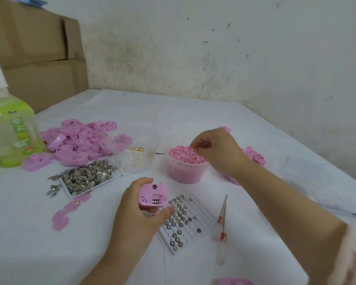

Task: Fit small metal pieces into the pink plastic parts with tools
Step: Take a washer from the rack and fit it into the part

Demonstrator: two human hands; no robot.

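- A clear-handled screwdriver (221, 255) and a pair of tweezers (223, 208) lie side by side on the white table cover (193, 120), untouched, just right of the cell tray.
- The white cell tray (182, 223) holds rows of small round metal cells.
- The left hand (135, 210) grips one pink plastic part (153, 197) over the tray's near-left corner. Its fingers curl closely round the part, one digit on the top edge and one along the bottom. The part's open slot, with metal discs inside, faces the camera.
- A shallow tray of loose metal pieces (88, 176) sits left of it.
- The right hand (216, 149) reaches into a tub of tiny pink bits (186, 167), fingertips bunched narrow on the heap; whether they hold a bit cannot be told.
- Farther left lie a clear tub with rings (138, 156) and a pile of pink parts (80, 140).
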